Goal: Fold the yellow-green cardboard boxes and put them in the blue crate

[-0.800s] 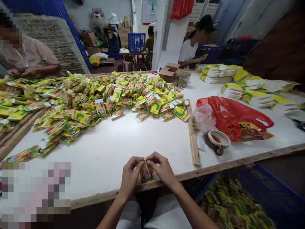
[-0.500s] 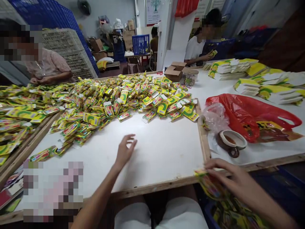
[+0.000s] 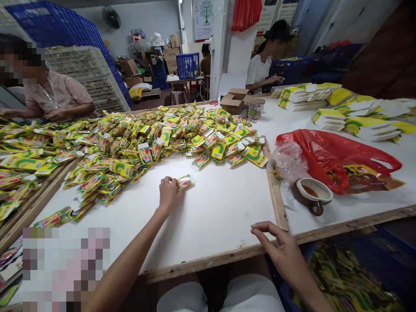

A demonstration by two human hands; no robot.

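Observation:
My left hand (image 3: 169, 195) is closed on the near end of a small yellow-and-green printed box (image 3: 186, 182), which lies on the white tabletop (image 3: 208, 216). Just beyond it spreads a large heap of similar small boxes (image 3: 156, 134), many with white flaps sticking out. Over the table's near right corner hovers my right hand (image 3: 281, 249), its thumb and forefinger apart and nothing between them. Below that hand, to the right, a blue crate (image 3: 286, 299) holds many of the same boxes (image 3: 344, 277).
Wooden strips (image 3: 274, 195) edge the work area. To the right are a brown cup (image 3: 313, 195) of dark liquid, a red plastic bag (image 3: 312, 151) and stacked flat cartons (image 3: 367, 119). An open cardboard box (image 3: 234, 102) stands behind. Co-workers sit at left and back right.
My left hand has closed on a box from the near side of the heap. My right hand has let go of a box over the crate and moved left, above the table edge.

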